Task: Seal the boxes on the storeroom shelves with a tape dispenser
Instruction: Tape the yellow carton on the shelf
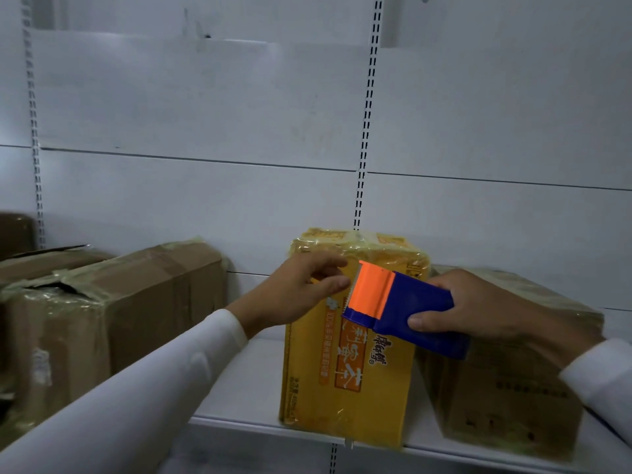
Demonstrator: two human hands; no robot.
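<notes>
A yellow printed box (pixel 328 378) stands on the white shelf (pixel 253 381), its top wrapped in clear tape. My right hand (pixel 492 309) grips a blue tape dispenser (pixel 410 313) with an orange front guard, held over the box's upper face. My left hand (pixel 301 295) is at the box's upper left, thumb and fingers curled close to the dispenser's toothed edge. Whether they pinch the tape end I cannot tell.
A large brown taped box (pixel 113 319) with a torn top sits at the left, another brown box (pixel 13 234) behind it. A taped brown box (pixel 513 378) stands right of the yellow one. White back panels and slotted uprights (pixel 362 148) rise behind.
</notes>
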